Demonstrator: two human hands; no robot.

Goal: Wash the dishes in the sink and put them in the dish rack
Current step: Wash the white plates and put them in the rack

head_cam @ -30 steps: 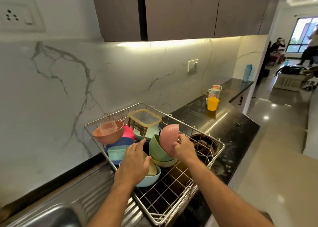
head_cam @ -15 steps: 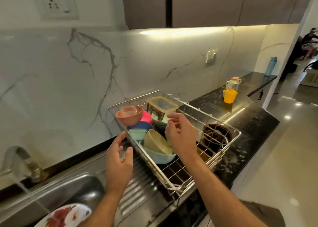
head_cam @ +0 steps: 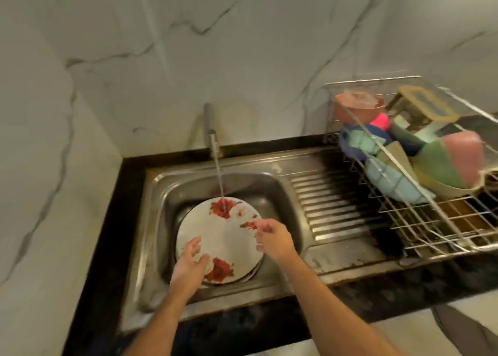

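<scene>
In the sink [head_cam: 280, 191], a flowered plate [head_cam: 219, 241] is seen lying tilted under the running tap [head_cam: 209, 119]. Its near edge is touched by the left hand [head_cam: 190, 265], fingers spread, nothing gripped. The right hand [head_cam: 272, 238] is held above it, loosely curled and empty. Wet, stiff and breakable, the plate should be taken by opposite rims. Farther right, the dish rack [head_cam: 420, 221] is filled with bowls [head_cam: 431, 167].
</scene>
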